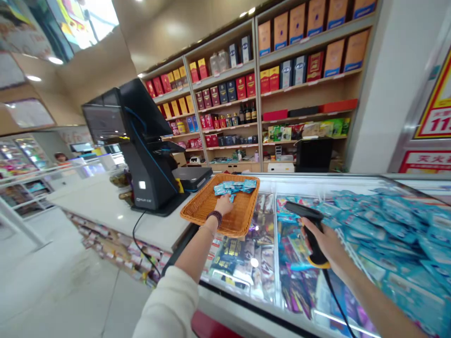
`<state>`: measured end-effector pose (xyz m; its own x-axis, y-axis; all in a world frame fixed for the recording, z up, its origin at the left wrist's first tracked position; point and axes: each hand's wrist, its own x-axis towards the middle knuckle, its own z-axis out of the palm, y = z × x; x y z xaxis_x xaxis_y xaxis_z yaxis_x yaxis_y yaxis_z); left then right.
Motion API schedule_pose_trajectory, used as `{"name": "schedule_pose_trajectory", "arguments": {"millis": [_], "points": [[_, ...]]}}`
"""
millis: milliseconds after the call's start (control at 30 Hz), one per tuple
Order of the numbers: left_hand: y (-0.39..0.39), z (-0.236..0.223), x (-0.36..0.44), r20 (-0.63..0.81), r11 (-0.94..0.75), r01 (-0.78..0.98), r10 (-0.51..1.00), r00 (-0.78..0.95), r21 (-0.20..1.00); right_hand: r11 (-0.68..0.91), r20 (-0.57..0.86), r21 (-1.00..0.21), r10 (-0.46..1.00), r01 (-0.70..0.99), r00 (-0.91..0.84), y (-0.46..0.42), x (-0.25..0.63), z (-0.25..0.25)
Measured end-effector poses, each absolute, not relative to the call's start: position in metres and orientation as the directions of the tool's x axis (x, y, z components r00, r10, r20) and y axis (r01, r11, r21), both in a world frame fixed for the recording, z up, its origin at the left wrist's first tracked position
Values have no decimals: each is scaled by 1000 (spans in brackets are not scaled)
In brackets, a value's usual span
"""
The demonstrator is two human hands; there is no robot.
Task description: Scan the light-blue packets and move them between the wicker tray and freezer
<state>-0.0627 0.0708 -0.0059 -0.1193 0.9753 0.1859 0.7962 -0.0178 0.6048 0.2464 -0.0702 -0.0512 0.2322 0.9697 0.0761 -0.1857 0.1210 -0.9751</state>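
My left hand (224,205), with a beaded bracelet on the wrist, reaches into an orange-brown wicker basket (197,215). Its fingers are drawn together on a small blue packet (231,198); the fingertips are partly hidden. Several more blue packets (236,186) lie loosely piled at the far end of the basket. My right hand (326,241) is wrapped around the grip of a black handheld barcode scanner (310,220). The scanner's head points left, toward the basket, and a black cable hangs from its handle.
The basket rests on a glass-topped freezer (246,263) holding packaged goods. At right lies a big heap of blue packets (398,239). A black checkout terminal (144,155) and a dark box (193,177) stand on the white counter (158,230). Shelves (229,103) of boxes line the back.
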Motion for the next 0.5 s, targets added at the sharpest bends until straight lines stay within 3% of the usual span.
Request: {"name": "schedule_pose_trajectory", "arguments": {"millis": [233,400,500], "points": [[96,-3,-67,108,178,884,963,-247,432,65,-7,-960,967,-273,255,-75,255,-58],[101,-3,-67,105,202,930,964,-244,308,99,50,-976,969,-194,241,-77,257,-55],[102,-4,-71,120,217,927,957,-264,305,112,66,-975,971,-191,230,-76,256,-56]]}}
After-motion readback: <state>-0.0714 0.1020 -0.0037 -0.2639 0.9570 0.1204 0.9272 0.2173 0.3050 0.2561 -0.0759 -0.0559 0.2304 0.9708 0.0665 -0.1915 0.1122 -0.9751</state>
